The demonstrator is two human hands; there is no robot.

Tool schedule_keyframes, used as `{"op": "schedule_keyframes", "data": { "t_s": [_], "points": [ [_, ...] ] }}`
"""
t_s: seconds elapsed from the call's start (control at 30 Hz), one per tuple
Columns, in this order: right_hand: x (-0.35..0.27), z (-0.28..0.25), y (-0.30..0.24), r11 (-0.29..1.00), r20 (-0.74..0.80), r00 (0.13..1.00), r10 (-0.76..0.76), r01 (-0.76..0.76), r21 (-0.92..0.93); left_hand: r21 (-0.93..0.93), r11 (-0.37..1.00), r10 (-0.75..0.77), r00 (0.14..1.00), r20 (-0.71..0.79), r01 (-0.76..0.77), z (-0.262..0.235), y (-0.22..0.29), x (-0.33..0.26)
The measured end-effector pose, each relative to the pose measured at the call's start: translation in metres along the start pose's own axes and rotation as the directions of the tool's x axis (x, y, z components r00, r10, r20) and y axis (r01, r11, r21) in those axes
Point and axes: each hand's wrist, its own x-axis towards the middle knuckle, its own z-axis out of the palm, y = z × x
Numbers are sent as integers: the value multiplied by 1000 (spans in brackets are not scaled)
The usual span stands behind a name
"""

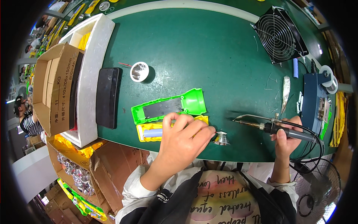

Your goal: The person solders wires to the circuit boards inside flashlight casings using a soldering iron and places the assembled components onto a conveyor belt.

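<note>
My right hand (286, 140) grips a soldering iron (292, 133) with a dark handle and a thin metal guide along its side. Its tip points left, above the table. My left hand (182, 140) is closed in a pinch over a yellow flashlight housing (141, 131); what the fingertips hold is hidden. A pale blue cylindrical battery (153, 133) lies in that housing, partly covered by the hand. Just right of the fingertips sits a small silver reflector (221, 138). Beyond the hand lies a bright green housing half (194, 101) with a dark strip inside.
A white reflector cup (139, 72) with a red wire and a black phone (108, 98) are on the left. A foam box (95, 74) and a cardboard carton (56, 89) border them. At right stand a black fan (278, 35), a blue soldering station (312, 100) and a solder spool (329, 79).
</note>
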Motion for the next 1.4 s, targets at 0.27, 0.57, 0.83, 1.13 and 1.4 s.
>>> {"op": "schedule_keyframes", "data": {
  "t_s": [0.27, 0.57, 0.83, 1.13, 1.4],
  "points": [
    [0, 3, -1, 997, -15, 997, 75, -75, 10, -34, 999, -16, 1000, -10, 15, 2, -1, 0],
    [-1, 0, 4, 998, -14, 998, 59, -59, -1, -36, 999, -35, 999, -31, 34, 4, -1, -2],
    [-4, -1, 1, 997, -19, 998, 66, -65, 44, -32, 998, -59, 998, -1, 59, 3, 1, 0],
    [-12, -1, -6, 997, 112, 994, 12, -20, 78, -58, 996, -73, 997, 18, 74, 2, -1, 1],
    [-7, 0, -11, 997, 220, 975, -18, 2, 74, -127, 988, -82, 995, 59, 89, -1, -1, 3]
  ]
}}
